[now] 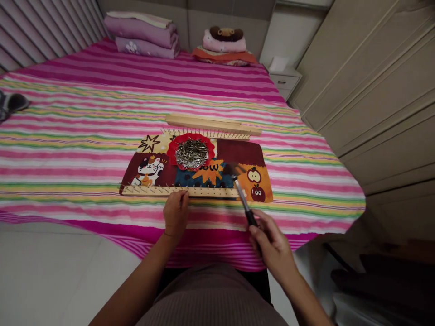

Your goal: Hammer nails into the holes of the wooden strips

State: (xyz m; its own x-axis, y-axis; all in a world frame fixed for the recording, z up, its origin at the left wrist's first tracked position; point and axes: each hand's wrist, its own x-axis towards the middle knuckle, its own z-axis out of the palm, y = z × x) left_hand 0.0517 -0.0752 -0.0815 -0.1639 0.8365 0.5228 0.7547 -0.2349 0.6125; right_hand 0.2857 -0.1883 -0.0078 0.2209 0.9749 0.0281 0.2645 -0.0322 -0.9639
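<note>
My right hand grips a hammer by its black handle. The hammer's head, smeared by motion, is over the right part of a patterned mat. Along the mat's near edge lies a wooden strip with a row of nails standing up in it, plainest on its left part. My left hand is closed at the strip's near edge, thumb and fingers pinched together; what they hold is hidden. Behind the strip, a red scalloped dish holds a heap of loose nails.
Past the dish, another wooden strip bristles with upright nails, and plain wooden bars lie behind it. Everything rests on a striped bedspread. Folded bedding is stacked at the back; wardrobe doors stand right.
</note>
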